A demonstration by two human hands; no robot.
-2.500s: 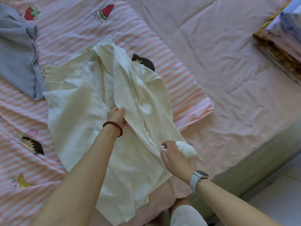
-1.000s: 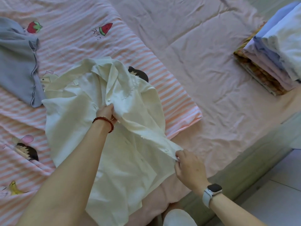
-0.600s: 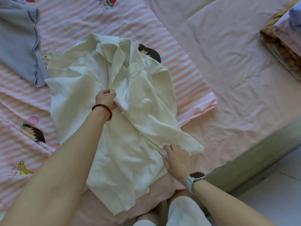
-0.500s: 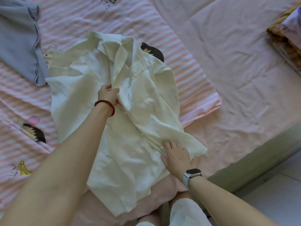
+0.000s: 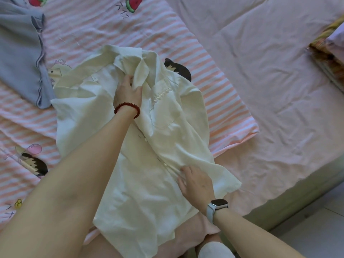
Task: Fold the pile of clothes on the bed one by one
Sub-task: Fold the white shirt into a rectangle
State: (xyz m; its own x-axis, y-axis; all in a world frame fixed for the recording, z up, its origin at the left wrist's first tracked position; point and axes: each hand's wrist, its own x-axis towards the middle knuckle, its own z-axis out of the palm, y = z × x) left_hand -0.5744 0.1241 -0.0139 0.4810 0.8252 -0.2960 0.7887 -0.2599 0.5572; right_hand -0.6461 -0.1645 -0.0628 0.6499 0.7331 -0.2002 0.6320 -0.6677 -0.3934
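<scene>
**Inspector:** State the position of the garment.

**Observer:** The cream shirt (image 5: 130, 164) lies face-up on the striped blanket (image 5: 214, 90), hem toward the near edge of the bed (image 5: 279, 108), collar at the far end. Its right front panel is laid across the body but wrinkled.

**Inspector:** Hands?

**Observer:** The left hand (image 5: 127, 93), with a red bead bracelet (image 5: 127, 108) on the wrist, is up at the collar, fingers curled into the fabric beside the placket, gripping it. The right hand (image 5: 197, 183), with a watch (image 5: 216, 207) on the wrist, rests flat on the lower placket, fingers extended, pressing and holding nothing.

**Inspector:** What has changed?

**Observer:** A second ago the right hand pinched the panel's edge, raised and taut; it has since let go and laid the panel down. The left hand has travelled from mid-chest up to the collar.

**Inspector:** Meaning for the task?

**Observer:** In my judgement the fronts are being closed and squared; folding proper has not begun on this piece. Smoothing the collar and right panel looks like the next requirement.

**Inspector:** Other items?

**Observer:** A grey-blue garment (image 5: 18, 53) lies far left on the blanket. A stack of folded clothes (image 5: 333, 45) sits at the far right edge, partly out of frame.
</scene>
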